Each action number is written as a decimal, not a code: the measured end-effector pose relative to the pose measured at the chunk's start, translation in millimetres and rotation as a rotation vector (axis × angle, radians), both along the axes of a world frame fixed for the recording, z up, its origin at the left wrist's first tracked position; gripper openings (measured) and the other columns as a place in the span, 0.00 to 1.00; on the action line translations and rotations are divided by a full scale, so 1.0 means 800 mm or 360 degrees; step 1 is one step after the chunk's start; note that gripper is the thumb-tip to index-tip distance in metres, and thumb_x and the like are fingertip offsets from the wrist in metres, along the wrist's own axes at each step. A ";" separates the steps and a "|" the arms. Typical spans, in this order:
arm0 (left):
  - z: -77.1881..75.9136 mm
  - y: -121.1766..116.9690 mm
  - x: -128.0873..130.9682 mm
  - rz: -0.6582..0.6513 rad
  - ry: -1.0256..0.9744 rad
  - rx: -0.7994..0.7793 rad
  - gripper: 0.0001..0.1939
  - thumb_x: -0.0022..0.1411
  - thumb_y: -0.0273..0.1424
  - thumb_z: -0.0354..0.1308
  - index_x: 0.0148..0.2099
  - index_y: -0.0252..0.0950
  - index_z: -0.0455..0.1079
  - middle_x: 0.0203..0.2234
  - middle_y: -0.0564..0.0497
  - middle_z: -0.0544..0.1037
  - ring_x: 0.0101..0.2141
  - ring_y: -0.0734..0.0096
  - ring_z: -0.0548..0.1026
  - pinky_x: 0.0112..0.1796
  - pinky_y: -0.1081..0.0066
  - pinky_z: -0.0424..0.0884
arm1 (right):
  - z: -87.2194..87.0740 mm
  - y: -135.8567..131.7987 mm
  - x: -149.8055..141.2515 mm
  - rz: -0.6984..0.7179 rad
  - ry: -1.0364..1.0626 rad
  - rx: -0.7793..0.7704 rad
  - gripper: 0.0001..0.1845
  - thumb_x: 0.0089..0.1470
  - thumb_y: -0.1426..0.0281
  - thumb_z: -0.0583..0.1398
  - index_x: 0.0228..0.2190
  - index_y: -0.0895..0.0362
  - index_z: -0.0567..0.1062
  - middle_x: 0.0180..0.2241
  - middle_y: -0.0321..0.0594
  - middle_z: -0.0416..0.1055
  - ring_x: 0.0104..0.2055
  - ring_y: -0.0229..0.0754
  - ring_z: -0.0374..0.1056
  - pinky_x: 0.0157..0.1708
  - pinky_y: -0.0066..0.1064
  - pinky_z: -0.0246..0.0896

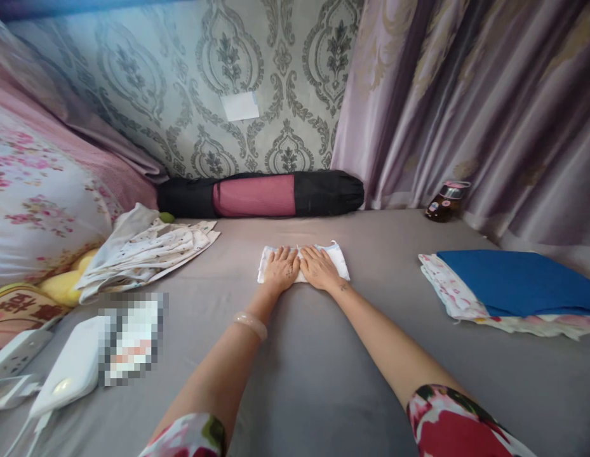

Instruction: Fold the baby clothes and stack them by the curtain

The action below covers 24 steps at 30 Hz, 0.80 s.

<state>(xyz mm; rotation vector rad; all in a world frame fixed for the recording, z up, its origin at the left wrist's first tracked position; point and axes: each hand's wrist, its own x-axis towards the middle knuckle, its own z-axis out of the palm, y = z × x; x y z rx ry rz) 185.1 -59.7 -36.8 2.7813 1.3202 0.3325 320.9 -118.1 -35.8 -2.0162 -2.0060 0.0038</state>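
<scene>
A small folded white cloth (pixel 341 261) lies flat on the grey bed sheet (pixel 318 368), with a light blue strip along its far edge. My left hand (pixel 281 268) rests palm down on its left part, fingers stretched forward. On the middle and right part lies my right hand (pixel 318 266), also flat, its thumb side next to the left hand. Both hands press on the cloth without gripping it, and they cover much of its surface. A pale bangle (pixel 251 324) circles my left wrist.
At right lies a folded stack with a blue cloth (pixel 514 282) on top; behind it stands a brown bottle (pixel 444 202). A black and pink rolled bag (pixel 256 195) lines the wall. To the left are a crumpled patterned cloth (pixel 152 251), a white device (pixel 75 365) and a power strip (pixel 23 352).
</scene>
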 end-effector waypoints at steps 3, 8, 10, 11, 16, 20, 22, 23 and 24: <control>0.000 -0.002 -0.005 -0.0001 -0.0007 0.0042 0.24 0.71 0.38 0.37 0.64 0.39 0.59 0.62 0.44 0.63 0.62 0.58 0.59 0.60 0.52 0.54 | 0.001 -0.006 0.003 -0.0030 -0.0012 0.0002 0.29 0.65 0.64 0.41 0.61 0.64 0.61 0.64 0.48 0.56 0.67 0.48 0.46 0.64 0.43 0.38; 0.001 -0.002 -0.019 0.0045 0.0031 0.0101 0.25 0.70 0.37 0.38 0.64 0.35 0.60 0.62 0.40 0.62 0.62 0.55 0.59 0.60 0.51 0.54 | 0.000 -0.018 0.014 -0.0085 -0.0053 0.0003 0.30 0.65 0.63 0.42 0.62 0.66 0.59 0.64 0.49 0.54 0.67 0.47 0.46 0.65 0.41 0.37; 0.002 -0.001 -0.027 0.0074 0.0048 0.0058 0.26 0.70 0.37 0.38 0.65 0.34 0.58 0.63 0.40 0.61 0.63 0.54 0.57 0.60 0.51 0.53 | 0.000 -0.022 0.021 -0.0115 -0.0069 -0.0019 0.30 0.65 0.63 0.42 0.62 0.66 0.59 0.65 0.49 0.53 0.67 0.47 0.46 0.65 0.42 0.37; 0.003 -0.001 -0.032 0.0090 0.0045 0.0032 0.26 0.70 0.38 0.38 0.65 0.33 0.57 0.64 0.40 0.60 0.64 0.53 0.55 0.60 0.51 0.53 | 0.000 -0.023 0.024 -0.0130 -0.0075 -0.0027 0.30 0.65 0.63 0.42 0.62 0.66 0.59 0.65 0.49 0.53 0.67 0.47 0.46 0.65 0.42 0.37; 0.001 0.003 -0.056 0.0160 0.0028 -0.0073 0.27 0.70 0.39 0.37 0.66 0.33 0.55 0.66 0.40 0.55 0.65 0.53 0.53 0.60 0.53 0.53 | 0.000 -0.033 0.041 -0.0163 -0.0100 -0.0056 0.31 0.64 0.63 0.42 0.62 0.67 0.58 0.65 0.49 0.53 0.67 0.48 0.45 0.65 0.42 0.38; -0.003 0.006 -0.068 0.0164 0.0040 -0.0088 0.28 0.70 0.40 0.35 0.66 0.31 0.54 0.65 0.36 0.54 0.64 0.54 0.55 0.60 0.53 0.53 | -0.001 -0.040 0.053 -0.0214 -0.0088 -0.0075 0.32 0.64 0.62 0.42 0.62 0.68 0.58 0.66 0.50 0.50 0.68 0.48 0.43 0.64 0.40 0.41; -0.004 0.006 -0.071 0.0163 0.0040 -0.0094 0.28 0.70 0.40 0.35 0.66 0.32 0.53 0.66 0.37 0.54 0.64 0.55 0.55 0.60 0.53 0.53 | -0.001 -0.043 0.058 -0.0237 -0.0093 -0.0089 0.32 0.64 0.62 0.42 0.62 0.69 0.57 0.66 0.51 0.48 0.68 0.48 0.43 0.64 0.39 0.41; -0.004 0.005 -0.072 0.0161 0.0038 -0.0096 0.28 0.70 0.40 0.35 0.66 0.32 0.53 0.66 0.37 0.54 0.64 0.55 0.55 0.60 0.53 0.53 | -0.001 -0.045 0.060 -0.0255 -0.0099 -0.0099 0.32 0.64 0.62 0.42 0.62 0.69 0.56 0.66 0.52 0.48 0.68 0.48 0.43 0.64 0.38 0.41; -0.004 0.004 -0.072 0.0161 0.0035 -0.0093 0.28 0.70 0.40 0.35 0.66 0.33 0.53 0.66 0.37 0.54 0.64 0.55 0.55 0.60 0.54 0.53 | -0.001 -0.046 0.062 -0.0278 -0.0105 -0.0112 0.33 0.64 0.62 0.42 0.63 0.70 0.56 0.66 0.53 0.47 0.68 0.49 0.44 0.64 0.38 0.41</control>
